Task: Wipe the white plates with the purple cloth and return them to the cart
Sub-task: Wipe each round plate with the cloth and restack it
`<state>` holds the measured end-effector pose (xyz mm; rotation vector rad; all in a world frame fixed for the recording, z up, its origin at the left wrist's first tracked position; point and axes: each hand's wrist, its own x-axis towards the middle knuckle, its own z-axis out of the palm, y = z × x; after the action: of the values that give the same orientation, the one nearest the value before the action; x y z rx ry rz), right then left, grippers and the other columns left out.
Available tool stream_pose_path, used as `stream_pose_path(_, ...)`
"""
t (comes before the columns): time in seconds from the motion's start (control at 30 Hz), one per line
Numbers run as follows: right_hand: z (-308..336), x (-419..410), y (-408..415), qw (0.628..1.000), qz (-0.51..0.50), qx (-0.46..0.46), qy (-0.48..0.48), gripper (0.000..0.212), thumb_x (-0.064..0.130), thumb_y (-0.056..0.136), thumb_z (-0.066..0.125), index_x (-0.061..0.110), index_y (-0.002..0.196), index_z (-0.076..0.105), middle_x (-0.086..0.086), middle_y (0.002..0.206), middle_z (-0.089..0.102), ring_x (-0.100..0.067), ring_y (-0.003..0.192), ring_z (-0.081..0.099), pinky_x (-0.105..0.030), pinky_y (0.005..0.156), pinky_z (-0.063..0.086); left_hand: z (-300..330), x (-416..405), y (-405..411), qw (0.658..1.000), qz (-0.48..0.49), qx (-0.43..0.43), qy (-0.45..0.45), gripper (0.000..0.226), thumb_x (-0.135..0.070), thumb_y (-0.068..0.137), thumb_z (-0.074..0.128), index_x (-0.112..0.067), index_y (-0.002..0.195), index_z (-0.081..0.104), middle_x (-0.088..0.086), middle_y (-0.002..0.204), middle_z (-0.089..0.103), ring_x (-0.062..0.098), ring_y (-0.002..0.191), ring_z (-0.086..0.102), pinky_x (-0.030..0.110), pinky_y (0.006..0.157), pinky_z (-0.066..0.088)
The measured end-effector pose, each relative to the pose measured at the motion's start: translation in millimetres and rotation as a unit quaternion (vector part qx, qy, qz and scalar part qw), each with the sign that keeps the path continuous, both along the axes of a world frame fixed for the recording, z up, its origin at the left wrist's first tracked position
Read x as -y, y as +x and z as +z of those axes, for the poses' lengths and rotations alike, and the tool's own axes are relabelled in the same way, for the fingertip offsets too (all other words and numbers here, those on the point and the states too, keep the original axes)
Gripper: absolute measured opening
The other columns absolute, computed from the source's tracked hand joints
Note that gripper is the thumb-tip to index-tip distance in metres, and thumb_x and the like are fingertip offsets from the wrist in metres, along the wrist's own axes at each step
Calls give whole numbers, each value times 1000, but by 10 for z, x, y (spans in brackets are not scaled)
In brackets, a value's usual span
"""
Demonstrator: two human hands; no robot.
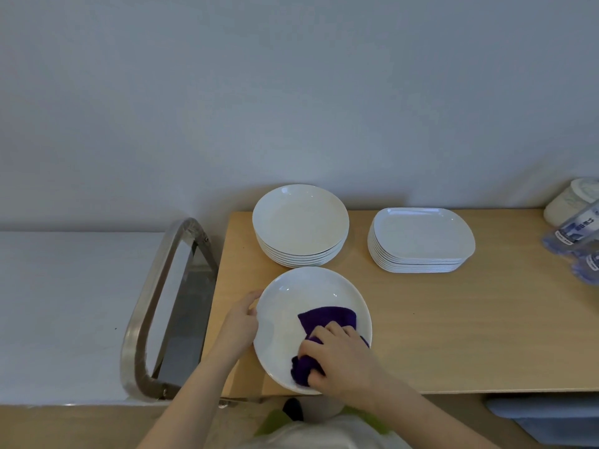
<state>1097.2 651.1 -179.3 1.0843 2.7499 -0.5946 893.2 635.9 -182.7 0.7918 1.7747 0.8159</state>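
The left hand (241, 314) holds the rim of a white plate (291, 306) near the table's front edge. The right hand (337, 354) presses a bunched purple cloth (327, 317) onto it. Rub all the way round while the plate is held firm. On the wooden table (453, 319) sit two plate stacks (299, 218) by a plain wall. The metal cart (155, 303) waits on the left.

Right hand (340, 354) presses purple cloth (327, 319) onto plate (291, 306).
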Motion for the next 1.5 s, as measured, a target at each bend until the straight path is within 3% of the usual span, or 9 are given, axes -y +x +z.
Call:
stream_pose_path(0.33,50,-565,-27,984,-165,30,63,39,44,95,39,31,131,44,5,127,52,-19,115,45,-31,93,33,-23,-3,22,998,-10,-58,0,53,-3,89,55,-30,133,49,-8,126,56,18,118,50,29,79,48)
stream_pose_path(0.43,64,-652,-301,976,-210,9,55,36,40,95,40,27,128,48,2,129,52,-22,116,45,-34,94,35,-36,-8,9,998,-20,-67,7,48,-6,91,54,-30,133,49,-14,116,57,11,106,51,24,75,47)
stream_pose_path(0.7,-77,-619,-697,989,-103,-34,100,37,34,97,42,30,134,43,0,130,48,-24,116,44,-37,97,32,-92,-18,-40,999,-11,-42,-8,56,3,89,41,-26,137,47,2,106,66,19,97,62,29,66,53)
stream_pose_path(0.83,-48,-664,-545,973,-180,-4,143,34,34,96,45,30,129,49,-1,120,55,-26,110,50,-38,89,38,-73,-13,-4,992,-45,-115,-16,50,-5,91,40,-31,133,44,-5,101,61,18,94,58,41,74,55)
stream_pose_path(0.97,58,-612,-256,953,-218,38,208,32,31,77,72,28,109,67,-1,93,64,-23,84,61,-33,67,47,-79,3,37,982,-72,-173,-19,41,-15,94,41,-33,131,39,-9,97,58,13,86,57,40,74,56)
stream_pose_path(1.1,-10,-562,-17,960,-234,18,156,33,34,98,39,32,130,47,0,123,52,-22,109,48,-32,83,39,-107,-5,26,979,-79,-188,-19,34,-22,95,40,-34,127,40,-10,88,58,12,77,58,31,59,50)
stream_pose_path(1.2,101,-516,139,945,-294,-25,143,33,33,98,38,34,129,48,1,119,52,-19,107,47,-29,83,43,-120,-61,-31,976,-86,-198,-38,36,-19,96,35,-29,130,39,-7,83,58,15,69,58,26,51,43)
stream_pose_path(1.3,212,-542,360,922,-361,-57,124,34,32,98,41,32,131,49,-2,115,53,-20,107,47,-33,82,47,-72,-153,-69,970,-94,-216,-65,38,-19,94,38,-28,131,41,-14,83,52,12,74,57,32,60,51)
stream_pose_path(1.5,120,-656,778,900,-427,-31,81,34,31,99,41,31,132,49,-1,117,52,-21,110,44,-35,80,48,-39,-129,56,949,-55,-311,19,43,-11,91,42,-22,132,47,-2,121,53,16,98,52,32,73,49)
